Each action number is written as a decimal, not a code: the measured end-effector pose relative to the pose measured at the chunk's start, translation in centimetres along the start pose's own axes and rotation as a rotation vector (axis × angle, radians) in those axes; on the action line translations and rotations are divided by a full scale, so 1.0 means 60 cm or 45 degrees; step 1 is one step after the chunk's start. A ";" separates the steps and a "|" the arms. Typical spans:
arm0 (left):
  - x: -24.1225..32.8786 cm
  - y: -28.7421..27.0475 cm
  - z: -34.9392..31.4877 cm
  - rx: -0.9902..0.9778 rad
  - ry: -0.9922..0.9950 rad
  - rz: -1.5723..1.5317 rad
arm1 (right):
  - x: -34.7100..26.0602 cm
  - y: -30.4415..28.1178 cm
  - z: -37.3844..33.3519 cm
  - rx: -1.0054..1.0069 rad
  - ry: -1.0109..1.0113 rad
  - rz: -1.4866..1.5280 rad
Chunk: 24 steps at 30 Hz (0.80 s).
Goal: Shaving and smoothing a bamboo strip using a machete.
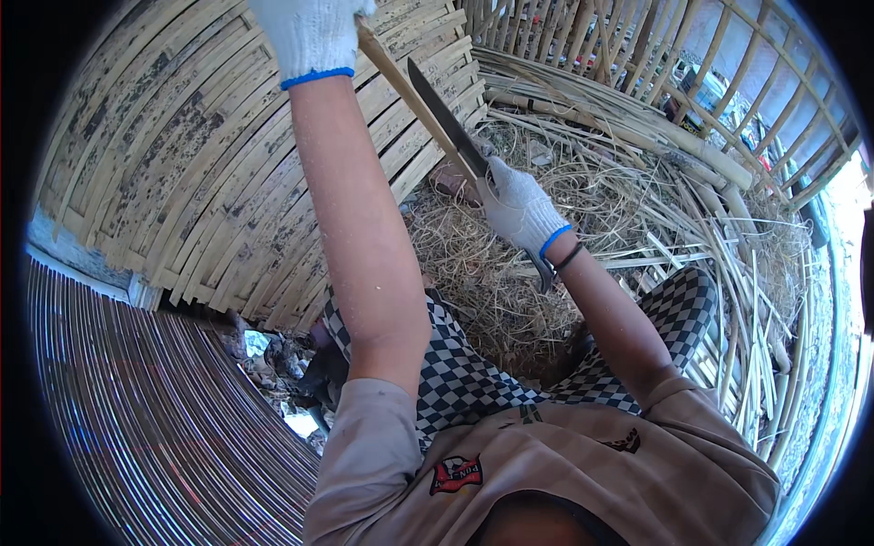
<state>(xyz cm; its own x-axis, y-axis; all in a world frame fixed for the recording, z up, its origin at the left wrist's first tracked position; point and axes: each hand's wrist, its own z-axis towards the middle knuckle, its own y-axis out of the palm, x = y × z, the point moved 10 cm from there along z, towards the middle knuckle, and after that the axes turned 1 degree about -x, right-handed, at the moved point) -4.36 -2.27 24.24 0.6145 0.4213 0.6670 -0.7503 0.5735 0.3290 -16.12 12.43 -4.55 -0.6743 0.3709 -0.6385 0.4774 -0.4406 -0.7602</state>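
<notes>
My left hand (312, 38), in a white knit glove with a blue cuff, is raised at the top edge with its fingers partly cut off. It grips the upper end of a pale bamboo strip (408, 91), which slants down toward my other hand. A long dark-bladed knife (441, 111) is held in my right hand (519, 202), gloved the same way, with the tail of its handle showing below the wrist. The blade points up and left, close along the strip. The strip's lower end reaches my right hand; whether those fingers also touch it, I cannot tell.
Thin shavings (492, 273) cover the ground between my checkered knees. A woven bamboo panel (209, 164) stands at the left, above a ribbed dark surface (155, 400). Bamboo poles (628, 127) and split strips (751, 337) lie at the right, before a slatted bamboo fence (710, 55).
</notes>
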 end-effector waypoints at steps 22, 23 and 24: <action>-0.045 0.096 0.023 -0.051 0.020 -0.127 | 0.012 -0.065 0.037 0.260 0.011 0.115; -0.046 0.096 0.024 -0.048 0.010 -0.121 | 0.015 -0.060 0.041 0.243 0.004 0.080; -0.048 0.096 0.024 -0.051 -0.004 -0.131 | 0.024 -0.053 0.043 0.197 0.036 0.027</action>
<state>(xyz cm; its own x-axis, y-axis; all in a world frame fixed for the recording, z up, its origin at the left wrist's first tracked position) -10.80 -1.21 25.19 0.6869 0.3565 0.6333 -0.6728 0.6413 0.3687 -20.08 12.23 -2.74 -0.6478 0.3821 -0.6591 0.3973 -0.5687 -0.7202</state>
